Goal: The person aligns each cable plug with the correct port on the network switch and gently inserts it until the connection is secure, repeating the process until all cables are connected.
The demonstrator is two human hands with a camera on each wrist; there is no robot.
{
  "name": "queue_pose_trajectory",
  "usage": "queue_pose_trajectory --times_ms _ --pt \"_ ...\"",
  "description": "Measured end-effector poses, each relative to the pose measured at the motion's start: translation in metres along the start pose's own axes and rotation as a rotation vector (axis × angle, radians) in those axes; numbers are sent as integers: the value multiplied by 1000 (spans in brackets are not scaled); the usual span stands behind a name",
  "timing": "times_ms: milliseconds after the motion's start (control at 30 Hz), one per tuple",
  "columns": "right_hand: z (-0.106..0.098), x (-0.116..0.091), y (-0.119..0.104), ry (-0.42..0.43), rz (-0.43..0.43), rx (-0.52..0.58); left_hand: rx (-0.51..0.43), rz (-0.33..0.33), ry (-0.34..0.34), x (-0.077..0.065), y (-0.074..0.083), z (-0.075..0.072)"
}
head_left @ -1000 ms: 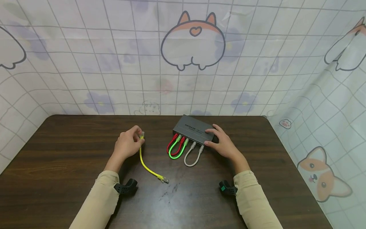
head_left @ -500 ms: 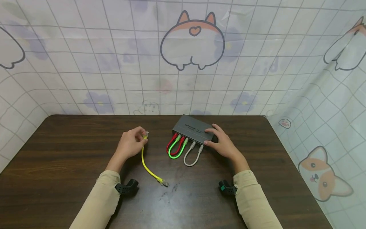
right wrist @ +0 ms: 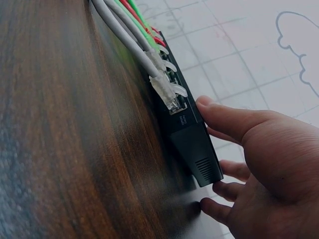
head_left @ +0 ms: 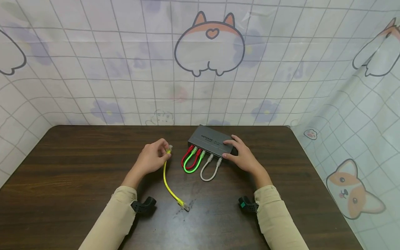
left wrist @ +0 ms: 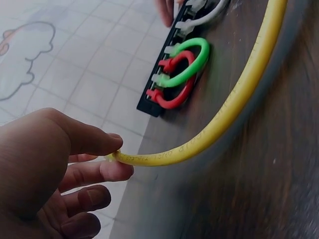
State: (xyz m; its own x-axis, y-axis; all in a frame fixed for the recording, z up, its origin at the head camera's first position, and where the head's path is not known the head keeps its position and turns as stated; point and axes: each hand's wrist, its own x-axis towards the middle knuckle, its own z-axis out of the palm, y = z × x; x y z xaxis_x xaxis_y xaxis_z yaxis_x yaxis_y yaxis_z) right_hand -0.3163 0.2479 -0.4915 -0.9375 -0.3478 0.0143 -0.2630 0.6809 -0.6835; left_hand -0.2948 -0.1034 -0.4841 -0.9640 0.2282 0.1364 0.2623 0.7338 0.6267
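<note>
My left hand (head_left: 151,156) pinches a short yellow network cable (head_left: 167,184) between thumb and fingers, close to one plug. That clear plug sticks out above the fingertips in the head view. The cable hangs down toward me, its other clear plug (head_left: 185,207) at the lower end. My right hand (head_left: 245,156) holds the right end of a dark grey network switch (head_left: 209,139), thumb near the front edge. A red cable (left wrist: 172,102), a green cable (left wrist: 192,74) and a white cable (right wrist: 119,32) loop between ports on its front side.
The switch stands at an angle on a dark wooden table (head_left: 78,173), near the back edge. Behind and to the right hangs a white gridded curtain (head_left: 140,69) with cartoon dogs. Each wrist wears a black band with a camera.
My left hand has moved to the right, closer to the switch, carrying the yellow cable; its lower plug has swung slightly toward me. The right hand and the switch stay put.
</note>
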Motion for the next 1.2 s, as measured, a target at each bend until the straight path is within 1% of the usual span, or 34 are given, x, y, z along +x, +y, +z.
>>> queue_pose_trajectory --times_ms 167,400,600,933,1200 --pt "0 0 0 4 -10 -7 3 26 -24 2 5 5" --pt "1 1 1 9 -15 -21 6 31 -65 5 14 11" --pt "0 2 0 6 -11 -9 7 38 -92 8 22 17" --pt "-1 0 0 2 -12 2 14 94 -106 13 35 30" --pt "-1 -1 -1 -1 -15 6 -15 104 -139 16 46 33"
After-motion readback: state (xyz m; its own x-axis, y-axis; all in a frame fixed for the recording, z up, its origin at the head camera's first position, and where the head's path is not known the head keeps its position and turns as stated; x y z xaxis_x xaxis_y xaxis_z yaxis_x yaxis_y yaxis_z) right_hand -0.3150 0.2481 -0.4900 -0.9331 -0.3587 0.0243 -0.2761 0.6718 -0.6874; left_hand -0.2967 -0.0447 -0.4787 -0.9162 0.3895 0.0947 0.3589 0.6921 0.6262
